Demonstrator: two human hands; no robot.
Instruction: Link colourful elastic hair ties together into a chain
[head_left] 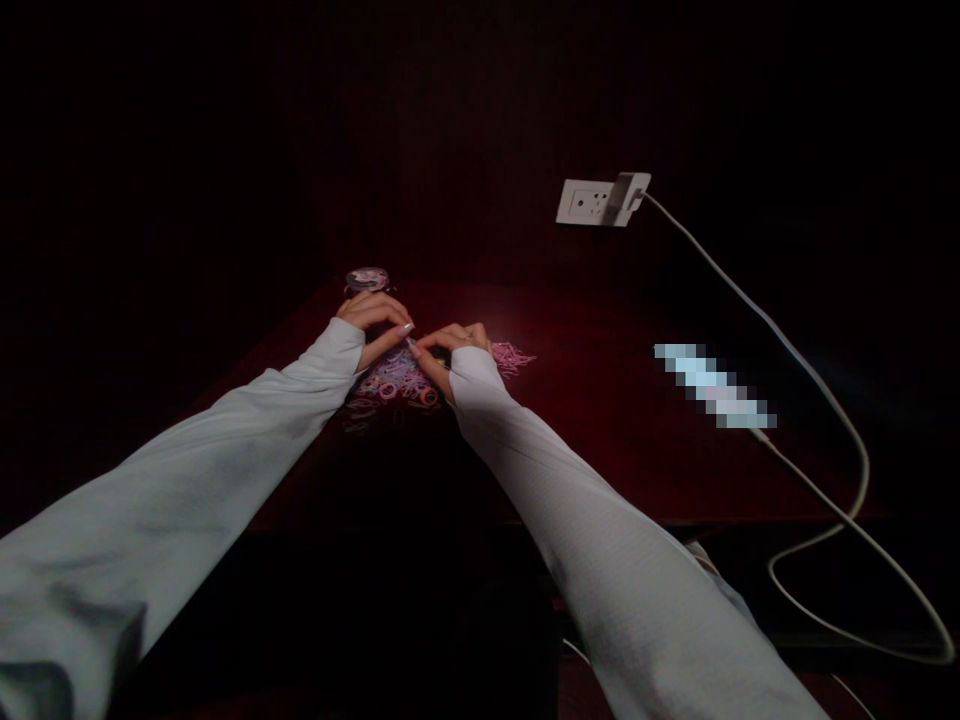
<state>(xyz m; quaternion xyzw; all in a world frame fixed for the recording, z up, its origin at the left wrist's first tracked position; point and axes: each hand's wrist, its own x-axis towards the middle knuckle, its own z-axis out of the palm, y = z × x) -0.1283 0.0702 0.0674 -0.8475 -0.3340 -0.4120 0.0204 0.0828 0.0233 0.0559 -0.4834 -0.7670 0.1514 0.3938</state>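
Over a heap of small purple, pink and pale elastic bands [396,378], my left hand [377,318] and my right hand [448,350] meet almost tip to tip. Thumb and fingers are pinched together on each hand. Whatever lies between the fingertips is too small and dark to make out. A pink bunch of thin bands [514,358] shows just right of my right hand, partly covered by it. Behind my left hand stands a round container [367,279] with a patterned top. Several loose bands [361,410] lie at the near side of the heap.
The dark red table [585,430] carries a blurred-out bright device [712,385] at the right. A white cable [817,375] loops from a charger [628,198] in the wall socket [589,203] past the table's front edge. Surroundings are very dark.
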